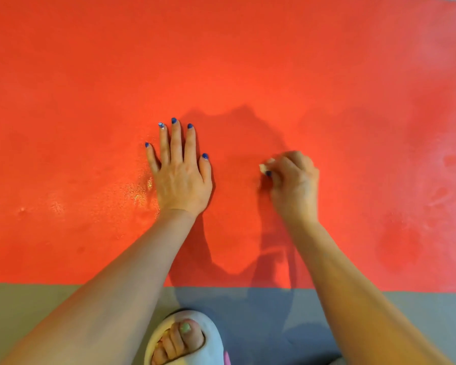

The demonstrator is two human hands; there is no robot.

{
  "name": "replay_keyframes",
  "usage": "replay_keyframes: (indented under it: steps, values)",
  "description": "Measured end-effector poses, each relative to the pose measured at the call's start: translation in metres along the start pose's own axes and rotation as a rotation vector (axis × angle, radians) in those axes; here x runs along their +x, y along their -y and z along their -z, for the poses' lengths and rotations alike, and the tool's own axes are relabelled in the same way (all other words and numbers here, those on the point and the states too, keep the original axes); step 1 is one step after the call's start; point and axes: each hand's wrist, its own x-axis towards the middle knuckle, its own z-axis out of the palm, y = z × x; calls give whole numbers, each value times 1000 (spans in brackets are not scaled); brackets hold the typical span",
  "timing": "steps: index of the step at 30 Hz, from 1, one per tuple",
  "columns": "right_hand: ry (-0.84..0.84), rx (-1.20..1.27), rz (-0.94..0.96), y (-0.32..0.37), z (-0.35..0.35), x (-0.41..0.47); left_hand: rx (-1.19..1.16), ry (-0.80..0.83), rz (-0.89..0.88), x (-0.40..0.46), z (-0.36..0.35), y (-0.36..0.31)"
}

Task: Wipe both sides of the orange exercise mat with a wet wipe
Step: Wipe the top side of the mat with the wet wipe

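Wiping the orange exercise mat [248, 61] spread flat on the grey floor [37, 299], left hand [182, 177] splayed flat on it, right hand [295, 180] beside, grip pinching the wet wipe [266, 165]; probably soft, light, best lifted by its near edge.

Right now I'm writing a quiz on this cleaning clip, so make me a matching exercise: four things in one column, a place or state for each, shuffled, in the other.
Things
1. left hand
2. right hand
3. wet wipe
4. slipper

States
A. on the grey floor, near the mat's edge
B. bunched up, only a corner showing
C. flat on the orange mat, fingers spread
D. curled round the wipe

Pairs: 1-C, 2-D, 3-B, 4-A
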Motion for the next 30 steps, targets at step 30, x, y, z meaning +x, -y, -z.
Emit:
replay_keyframes:
  steps: [30]
  values:
    - [117,32,186,67,-45,63,-54,-41,4,-2,-1,1]
